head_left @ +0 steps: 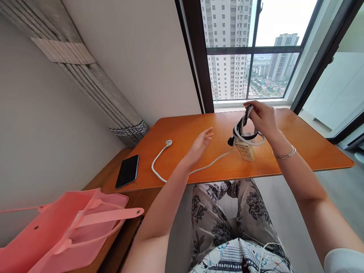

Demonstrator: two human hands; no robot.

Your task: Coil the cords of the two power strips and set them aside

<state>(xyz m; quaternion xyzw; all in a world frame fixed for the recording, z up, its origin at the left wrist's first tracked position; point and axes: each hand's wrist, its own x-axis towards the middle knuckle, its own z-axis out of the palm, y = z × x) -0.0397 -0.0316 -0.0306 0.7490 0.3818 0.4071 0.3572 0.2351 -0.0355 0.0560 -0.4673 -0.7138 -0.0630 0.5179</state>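
My right hand (262, 116) is closed around a bundle of looped black and white cables (241, 129), lifted over the right part of the desk. Just below the loops is a yellowed power strip (246, 151); whether it hangs or rests on the desk I cannot tell. A black plug (230, 141) sticks out at the bundle's left side. My left hand (201, 141) is empty, fingers stretched out, above the middle of the desk. From the power strip a white cord (212, 163) runs left beneath my left forearm and curves up to a white plug (168, 143) lying on the desk.
The orange-brown wooden desk (176, 129) has a black phone or tablet (127, 171) near its left edge. At the lower left stands a pink bag (74, 227) with a strap reaching toward the desk. Behind the desk is a window (253, 50), with a grey curtain (93, 81) to the left.
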